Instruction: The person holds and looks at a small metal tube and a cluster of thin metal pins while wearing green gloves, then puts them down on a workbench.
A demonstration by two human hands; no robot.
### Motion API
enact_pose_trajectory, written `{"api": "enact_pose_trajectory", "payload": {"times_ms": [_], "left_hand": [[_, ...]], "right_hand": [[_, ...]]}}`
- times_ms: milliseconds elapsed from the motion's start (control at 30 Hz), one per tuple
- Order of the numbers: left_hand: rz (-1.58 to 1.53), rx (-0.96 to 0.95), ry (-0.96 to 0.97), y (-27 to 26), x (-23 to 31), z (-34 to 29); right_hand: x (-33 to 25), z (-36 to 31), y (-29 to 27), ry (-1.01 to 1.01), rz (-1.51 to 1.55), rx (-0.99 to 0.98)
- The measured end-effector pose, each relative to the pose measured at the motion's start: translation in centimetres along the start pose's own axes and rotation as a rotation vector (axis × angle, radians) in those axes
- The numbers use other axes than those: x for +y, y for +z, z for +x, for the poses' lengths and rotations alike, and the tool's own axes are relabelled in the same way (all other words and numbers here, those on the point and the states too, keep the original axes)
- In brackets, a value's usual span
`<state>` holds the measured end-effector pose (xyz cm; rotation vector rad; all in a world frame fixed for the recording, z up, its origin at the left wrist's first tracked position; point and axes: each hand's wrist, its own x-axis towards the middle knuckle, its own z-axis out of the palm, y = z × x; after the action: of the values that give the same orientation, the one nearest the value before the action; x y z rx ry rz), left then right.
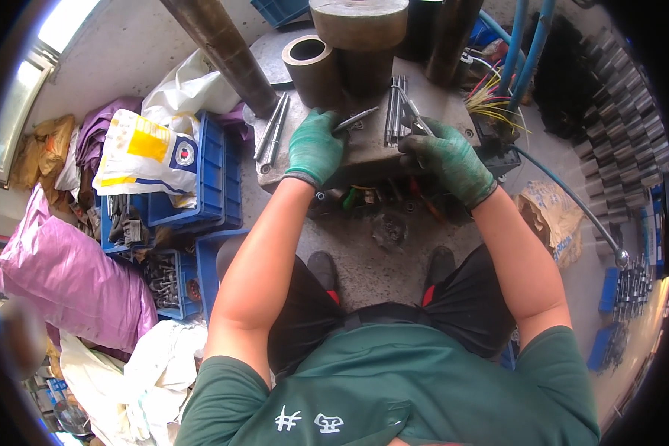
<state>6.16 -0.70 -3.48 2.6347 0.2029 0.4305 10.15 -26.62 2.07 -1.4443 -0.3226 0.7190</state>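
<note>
Both of my hands wear green gloves with darkened fingertips, and both are over a grey metal press bed. My left hand has its fingers closed on a slim steel rod, whose free end points right. A second steel rod slants up from the closed fingers of my right hand, beside a row of similar rods lying on the bed. More rods lie at the bed's left edge, just left of my left hand. The gripped ends are hidden by my fingers.
A hollow steel cylinder and a thick round ram stand behind my hands, between steel columns. Blue crates and a purple sack are at left. Coloured wires and stacked metal tubes are at right.
</note>
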Motion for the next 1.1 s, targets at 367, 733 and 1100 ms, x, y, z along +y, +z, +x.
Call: {"api": "enact_pose_trajectory", "payload": {"times_ms": [367, 733, 1100], "left_hand": [[-0.326, 0.02, -0.113, -0.5, -1.3, 0.5], [-0.538, -0.096, -0.25, -1.3, -2.1, 1.3], [-0.416, -0.175, -0.29, -2.4, -0.9, 1.1]], "right_hand": [[-0.3, -0.5, -0.6, 0.007, 0.04, 0.028], [-0.1, -0.3, -0.7, 0.011, 0.025, -0.003], [0.5, 0.0, 0.1, -0.374, -0.963, 0.141]]}}
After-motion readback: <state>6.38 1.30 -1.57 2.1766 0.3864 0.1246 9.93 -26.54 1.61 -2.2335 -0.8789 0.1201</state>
